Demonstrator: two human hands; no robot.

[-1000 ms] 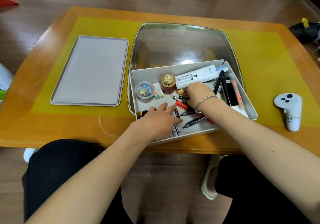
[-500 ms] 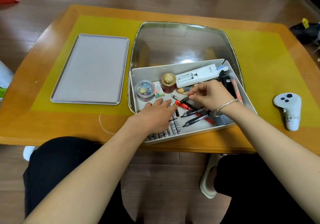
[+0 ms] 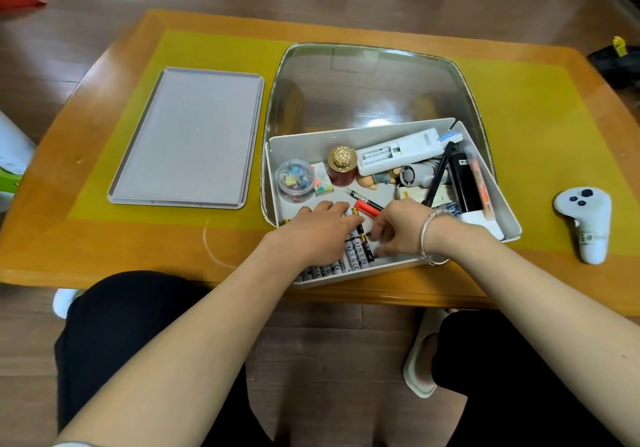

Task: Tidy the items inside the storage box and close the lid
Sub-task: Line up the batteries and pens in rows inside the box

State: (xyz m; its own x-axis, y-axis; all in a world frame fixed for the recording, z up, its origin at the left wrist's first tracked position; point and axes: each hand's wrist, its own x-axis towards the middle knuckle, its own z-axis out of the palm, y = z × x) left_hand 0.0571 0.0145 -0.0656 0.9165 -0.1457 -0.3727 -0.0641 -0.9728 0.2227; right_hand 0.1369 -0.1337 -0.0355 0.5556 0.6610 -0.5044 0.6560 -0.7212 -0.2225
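Because the batteries (image 3: 349, 259) lined along the near wall of the storage box (image 3: 498, 204) are small, smooth and apt to roll, they are best herded flat, as the left hand (image 3: 322, 235) does with fingers spread over them; their print is too small to read. The right hand (image 3: 398, 230) curls at the row's end, seemingly pinching one, though I cannot tell. Farther in, the pens (image 3: 367, 204) look light and stiff. The lid (image 3: 188, 137) lies apart, left, surely rigid and best taken by its edges.
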